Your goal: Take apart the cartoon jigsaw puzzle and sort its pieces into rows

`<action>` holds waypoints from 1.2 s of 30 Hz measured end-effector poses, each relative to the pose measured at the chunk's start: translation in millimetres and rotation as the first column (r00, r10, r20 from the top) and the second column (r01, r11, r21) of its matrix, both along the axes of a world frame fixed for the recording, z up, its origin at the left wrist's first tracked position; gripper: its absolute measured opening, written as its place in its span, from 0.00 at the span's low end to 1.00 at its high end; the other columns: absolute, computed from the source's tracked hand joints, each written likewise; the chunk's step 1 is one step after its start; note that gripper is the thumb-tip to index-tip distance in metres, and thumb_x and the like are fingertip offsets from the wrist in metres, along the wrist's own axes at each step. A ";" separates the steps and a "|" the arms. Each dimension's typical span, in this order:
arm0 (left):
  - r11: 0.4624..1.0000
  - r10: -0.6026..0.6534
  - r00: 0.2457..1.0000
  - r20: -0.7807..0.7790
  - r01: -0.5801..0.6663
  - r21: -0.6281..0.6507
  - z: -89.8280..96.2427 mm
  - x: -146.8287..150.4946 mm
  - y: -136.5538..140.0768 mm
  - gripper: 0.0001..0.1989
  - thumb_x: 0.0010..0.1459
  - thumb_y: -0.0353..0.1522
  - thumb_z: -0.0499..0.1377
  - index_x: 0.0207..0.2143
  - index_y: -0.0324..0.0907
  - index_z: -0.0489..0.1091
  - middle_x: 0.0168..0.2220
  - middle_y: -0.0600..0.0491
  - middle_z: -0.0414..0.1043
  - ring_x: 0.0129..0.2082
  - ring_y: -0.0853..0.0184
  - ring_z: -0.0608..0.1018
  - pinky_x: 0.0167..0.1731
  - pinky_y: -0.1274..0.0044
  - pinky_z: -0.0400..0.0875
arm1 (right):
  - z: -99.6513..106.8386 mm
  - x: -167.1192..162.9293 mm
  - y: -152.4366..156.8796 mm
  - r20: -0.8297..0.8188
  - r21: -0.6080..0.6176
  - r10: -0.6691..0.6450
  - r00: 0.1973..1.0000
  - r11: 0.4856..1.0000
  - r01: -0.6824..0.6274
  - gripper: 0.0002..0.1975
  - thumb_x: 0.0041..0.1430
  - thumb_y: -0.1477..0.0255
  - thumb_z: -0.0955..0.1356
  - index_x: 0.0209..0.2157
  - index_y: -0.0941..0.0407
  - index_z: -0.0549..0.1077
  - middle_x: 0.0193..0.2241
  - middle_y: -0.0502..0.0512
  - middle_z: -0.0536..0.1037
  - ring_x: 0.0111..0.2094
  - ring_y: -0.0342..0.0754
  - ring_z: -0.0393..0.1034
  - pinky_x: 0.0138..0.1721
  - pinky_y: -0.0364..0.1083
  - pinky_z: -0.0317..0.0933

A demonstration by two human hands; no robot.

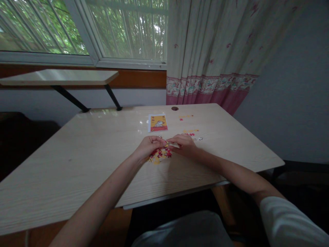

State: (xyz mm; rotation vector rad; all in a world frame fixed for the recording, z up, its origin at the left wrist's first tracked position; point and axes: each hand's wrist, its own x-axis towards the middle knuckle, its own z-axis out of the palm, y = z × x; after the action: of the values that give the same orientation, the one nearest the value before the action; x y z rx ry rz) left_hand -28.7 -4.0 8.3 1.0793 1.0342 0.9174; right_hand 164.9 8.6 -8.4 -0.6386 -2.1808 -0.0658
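Note:
Over a loose pile of jigsaw pieces [159,155], yellow, red and white, my two hands meet fingertip to fingertip. My left hand [150,145] is closed in a pinch on a small jigsaw piece [166,144], mostly covered by the fingers. From the other side my right hand [184,144] is closed too, thumb and forefinger at the same spot; what it grips is too small to make out. Just beyond the hands lies a picture card [158,122] with a white animal on yellow and red.
Right of the card, yellow pieces [189,116] and a red piece [181,119] lie sorted in a row. Nearer are more yellow, red and white pieces [200,139]. A raised shelf [59,77] stands at the back left of the wooden table [84,151]. A cable hole [174,108] sits near the back edge.

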 end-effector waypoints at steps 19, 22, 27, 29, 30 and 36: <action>0.844 0.131 0.544 -0.829 0.377 0.381 16.4 -89.8 21.8 0.12 0.48 0.36 0.57 0.32 0.40 0.75 0.27 0.51 0.74 0.24 0.68 0.71 0.25 0.78 0.61 | 8.4 33.1 22.9 -0.119 -0.022 -0.066 0.991 0.998 0.064 0.12 0.55 0.67 0.68 0.41 0.54 0.75 0.28 0.54 0.76 0.28 0.42 0.69 0.31 0.42 0.63; 0.814 0.055 0.510 -0.858 0.475 0.334 12.8 -93.5 23.1 0.12 0.49 0.34 0.56 0.35 0.40 0.75 0.29 0.50 0.74 0.26 0.68 0.72 0.28 0.78 0.63 | 8.4 33.7 22.3 -0.124 -0.024 -0.079 0.989 0.997 0.077 0.11 0.55 0.67 0.67 0.40 0.54 0.75 0.29 0.54 0.77 0.27 0.41 0.68 0.31 0.42 0.64; 0.771 -0.010 0.471 -0.882 0.565 0.294 15.0 -93.2 23.6 0.14 0.49 0.30 0.54 0.37 0.40 0.74 0.31 0.49 0.72 0.28 0.69 0.72 0.31 0.78 0.64 | 7.9 35.5 24.0 -0.146 -0.008 -0.065 0.987 0.998 0.065 0.12 0.55 0.68 0.68 0.41 0.55 0.74 0.31 0.55 0.77 0.27 0.41 0.68 0.31 0.42 0.64; 0.750 -0.021 0.464 -0.886 0.593 0.293 15.8 -92.3 22.9 0.14 0.49 0.29 0.53 0.37 0.40 0.74 0.32 0.49 0.71 0.29 0.69 0.71 0.32 0.78 0.64 | 8.0 35.2 23.2 -0.148 0.000 -0.062 0.987 0.998 0.063 0.11 0.55 0.68 0.68 0.41 0.55 0.74 0.32 0.55 0.77 0.27 0.41 0.68 0.31 0.42 0.64; 0.744 -0.021 0.462 -0.886 0.600 0.295 15.8 -91.9 22.6 0.14 0.49 0.29 0.53 0.37 0.40 0.74 0.33 0.49 0.71 0.29 0.69 0.71 0.32 0.78 0.64 | 8.3 34.8 22.4 -0.149 0.004 -0.062 0.987 0.998 0.063 0.11 0.55 0.68 0.68 0.41 0.55 0.74 0.32 0.55 0.77 0.28 0.41 0.68 0.31 0.42 0.64; 0.755 0.016 0.430 -0.903 0.587 0.293 13.4 -90.7 23.4 0.13 0.50 0.29 0.53 0.37 0.40 0.74 0.31 0.49 0.70 0.28 0.69 0.70 0.31 0.78 0.64 | 12.2 42.7 30.0 -0.076 -0.075 -0.108 0.991 0.992 0.102 0.13 0.58 0.67 0.66 0.44 0.55 0.72 0.35 0.55 0.76 0.29 0.41 0.67 0.34 0.42 0.62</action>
State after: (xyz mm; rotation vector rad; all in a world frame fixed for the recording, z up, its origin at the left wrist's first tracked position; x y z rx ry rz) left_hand -119.4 19.4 21.7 2.3650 1.3178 0.2805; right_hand 207.6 38.5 3.9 -0.7829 -2.0792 -0.0184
